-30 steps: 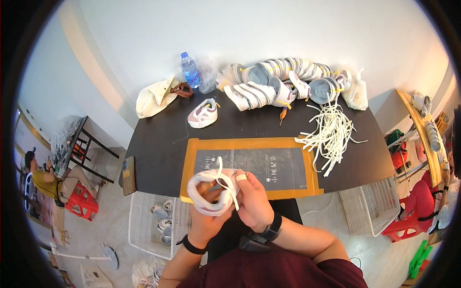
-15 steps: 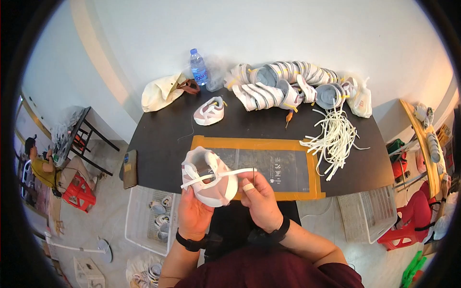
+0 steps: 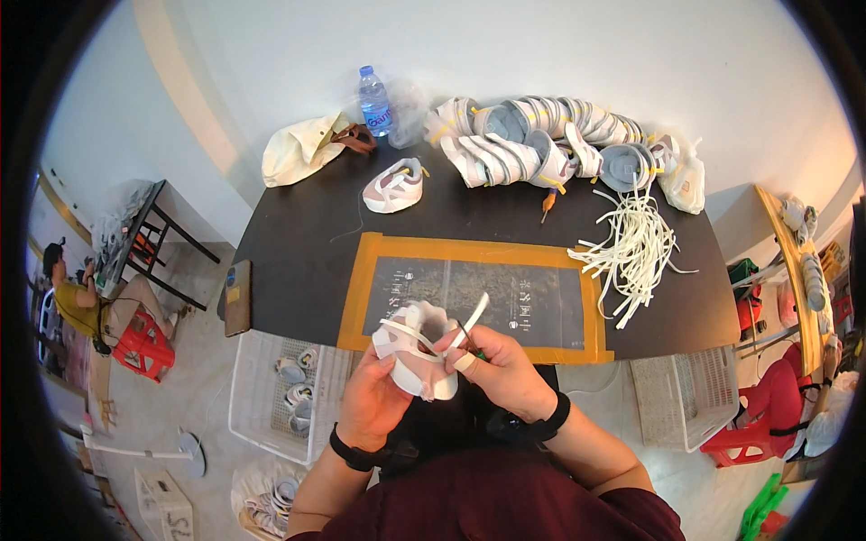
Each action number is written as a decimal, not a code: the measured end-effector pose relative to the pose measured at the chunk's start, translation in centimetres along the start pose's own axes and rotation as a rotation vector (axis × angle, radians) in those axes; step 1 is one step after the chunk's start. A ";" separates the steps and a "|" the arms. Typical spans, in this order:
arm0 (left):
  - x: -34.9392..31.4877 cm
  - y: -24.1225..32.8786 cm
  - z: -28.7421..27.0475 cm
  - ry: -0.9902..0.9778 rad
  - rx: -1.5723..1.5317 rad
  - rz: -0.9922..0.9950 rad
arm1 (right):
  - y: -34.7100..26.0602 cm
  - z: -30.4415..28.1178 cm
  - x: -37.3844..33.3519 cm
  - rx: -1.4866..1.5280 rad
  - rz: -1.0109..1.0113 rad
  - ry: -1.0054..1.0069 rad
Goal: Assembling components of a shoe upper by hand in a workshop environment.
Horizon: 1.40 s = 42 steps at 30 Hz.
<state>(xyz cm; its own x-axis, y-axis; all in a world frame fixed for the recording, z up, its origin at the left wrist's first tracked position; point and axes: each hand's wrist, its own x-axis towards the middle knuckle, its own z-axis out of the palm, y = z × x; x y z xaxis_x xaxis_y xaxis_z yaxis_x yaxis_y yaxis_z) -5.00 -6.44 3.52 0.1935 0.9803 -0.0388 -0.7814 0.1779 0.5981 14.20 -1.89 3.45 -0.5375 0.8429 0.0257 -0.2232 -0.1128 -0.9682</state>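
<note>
My left hand (image 3: 368,404) is closed round the side of a small white and pink shoe upper (image 3: 428,373), held just past the table's near edge. A flat white strip, like a shoelace (image 3: 477,313), runs through the upper and sticks up at its right. My right hand (image 3: 507,379) pinches this lace beside the shoe opening. In the same fingers is a thin dark tool (image 3: 465,337), with a bit of green near the palm; its exact kind is partly hidden. Tape wraps one right finger.
On the dark table (image 3: 298,270) lie a second shoe upper (image 3: 394,187), a bundle of white laces (image 3: 636,248), rows of stacked uppers (image 3: 492,162), an orange-handled tool (image 3: 548,204), a bottle (image 3: 374,108), a cloth bag (image 3: 302,153) and a phone (image 3: 237,299). White crates (image 3: 271,424) stand below.
The shoe upper has moved right and toward me and has been tilted. My right hand has come closer to its opening, and the lace end now points upward.
</note>
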 end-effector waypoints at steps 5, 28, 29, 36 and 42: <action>-0.3 -1.1 0.0 0.081 0.170 -0.023 | 0.1 -0.2 0.5 -0.239 -0.190 0.054; 3.1 -2.4 -4.4 0.202 0.389 0.106 | -2.5 -1.1 3.6 -0.277 -0.187 0.058; 3.0 -2.3 -4.4 0.207 0.386 0.104 | -3.3 -0.9 3.5 -0.132 -0.250 0.065; 3.1 -2.3 -5.2 0.244 0.197 0.084 | -2.7 -3.7 3.5 -0.160 -0.167 0.156; 3.0 -2.0 -4.9 0.242 0.140 0.090 | 2.0 -5.5 3.4 -0.266 0.004 0.108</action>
<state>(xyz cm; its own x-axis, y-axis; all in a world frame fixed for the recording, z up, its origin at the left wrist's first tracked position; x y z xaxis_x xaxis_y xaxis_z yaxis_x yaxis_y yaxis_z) -5.72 -3.45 -1.70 -0.0336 0.9865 -0.1601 -0.6960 0.0919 0.7121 16.37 3.65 0.24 -0.4447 0.8956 0.0093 0.0077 0.0142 -0.9999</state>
